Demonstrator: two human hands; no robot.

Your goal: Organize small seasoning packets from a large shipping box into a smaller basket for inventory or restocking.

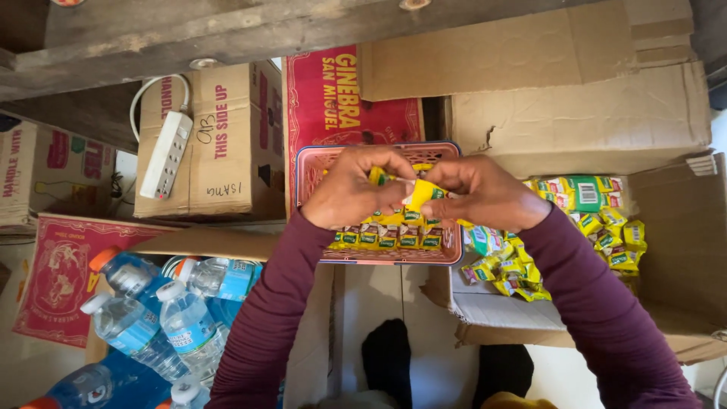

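Note:
Both hands meet above a pink plastic basket (379, 154). My left hand (352, 189) and my right hand (485, 193) each pinch the same strip of small yellow sachets (419, 194), which runs between the fingertips. More yellow and green sachets (390, 238) lie in a row along the basket's near side. Dark maroon sleeves cover both forearms.
An open cardboard box (681, 227) at the right holds many yellow and green sachets (598, 220). Several water bottles (163, 318) lie at the lower left. A white power strip (166, 155) rests on a cardboard box (227, 136). A red box (333, 98) stands behind the basket.

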